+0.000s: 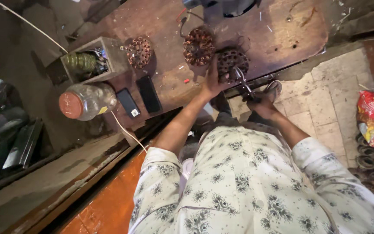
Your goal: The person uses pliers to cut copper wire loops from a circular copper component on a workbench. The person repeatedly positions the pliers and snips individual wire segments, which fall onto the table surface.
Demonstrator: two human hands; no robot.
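Gripping pliers (241,80), the right hand (262,105) works beside the left hand (213,82) clasping a dark stator (232,63).

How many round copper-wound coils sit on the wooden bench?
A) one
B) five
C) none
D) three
D: three round wound coils lie in a row on the bench: one, one, and a darker coil that the left hand touches.
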